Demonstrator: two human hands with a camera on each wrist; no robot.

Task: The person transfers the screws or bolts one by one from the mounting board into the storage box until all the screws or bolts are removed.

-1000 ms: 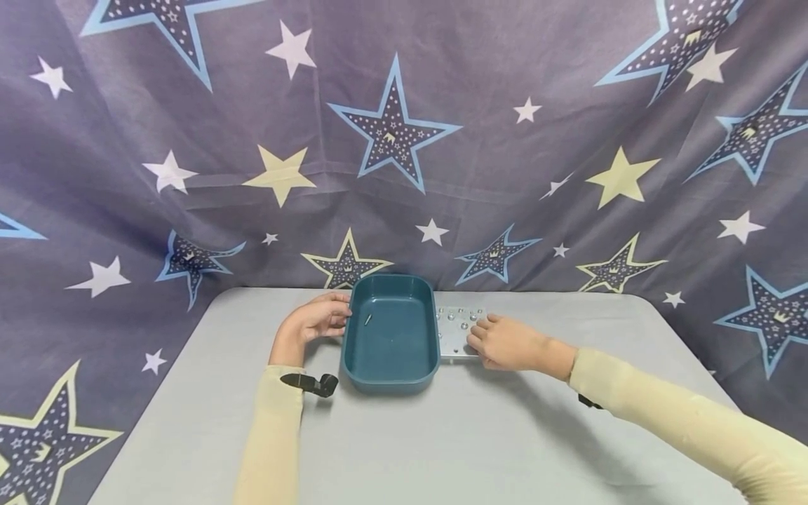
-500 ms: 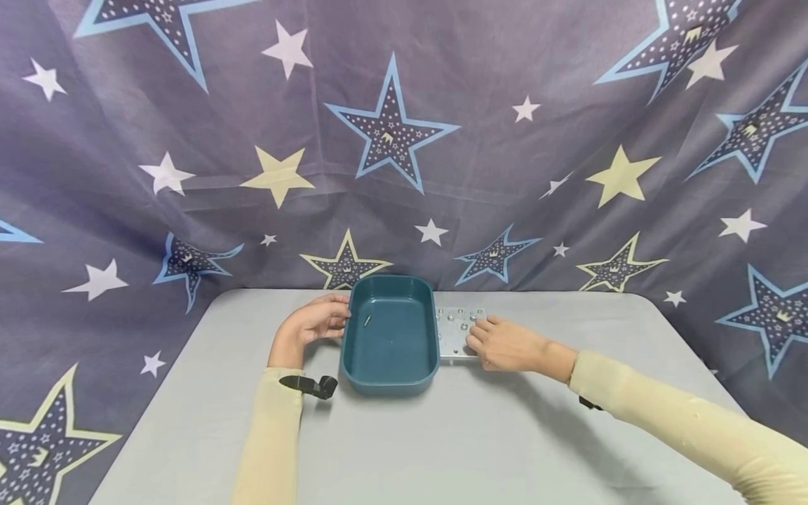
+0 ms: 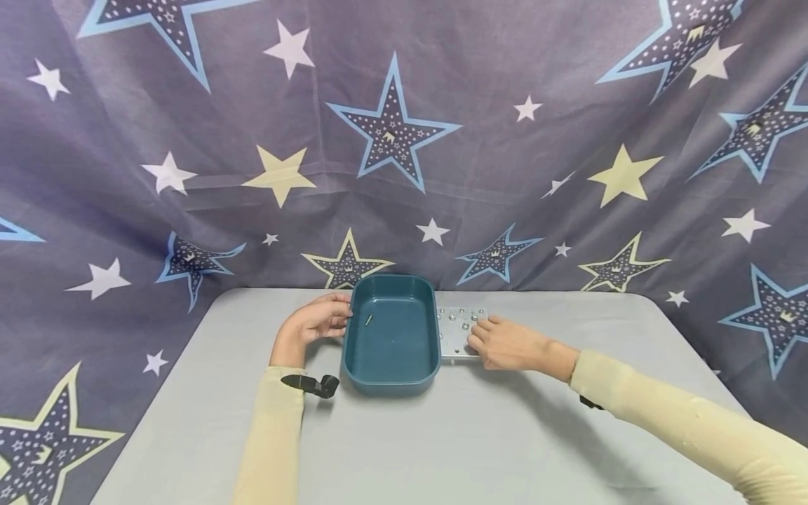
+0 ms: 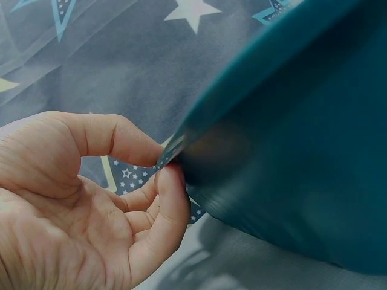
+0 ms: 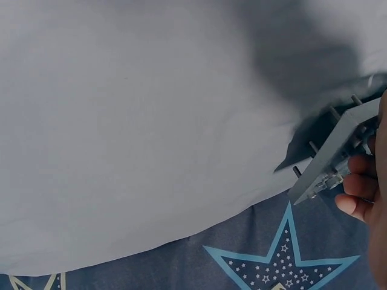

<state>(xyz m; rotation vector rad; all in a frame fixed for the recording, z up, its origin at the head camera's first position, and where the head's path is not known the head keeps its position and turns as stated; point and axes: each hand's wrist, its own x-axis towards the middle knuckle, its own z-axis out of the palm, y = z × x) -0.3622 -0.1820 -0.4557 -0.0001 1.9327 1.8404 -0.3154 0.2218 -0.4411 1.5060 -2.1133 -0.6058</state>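
My left hand [image 3: 315, 321] pinches the left rim of a deep teal plastic tray [image 3: 393, 386]; in the left wrist view its thumb and fingers [image 4: 172, 199] meet at that rim. A small slim metal screw [image 3: 369, 320] lies inside the tray. Right of the tray is a silver metal plate [image 3: 453, 344] with several bolts on its upper face. My right hand [image 3: 508, 344] bends its fingers over the plate's right part, and I cannot tell what the hidden fingertips grip. In the right wrist view, bolt shanks [image 5: 313, 147] stick out under the plate.
Both things rest on a pale grey cloth-covered table [image 3: 391, 449], near its far edge. A dark curtain [image 3: 492, 161] printed with stars hangs right behind it. A black wrist mount [image 3: 312, 385] juts from the left sleeve beside the tray.
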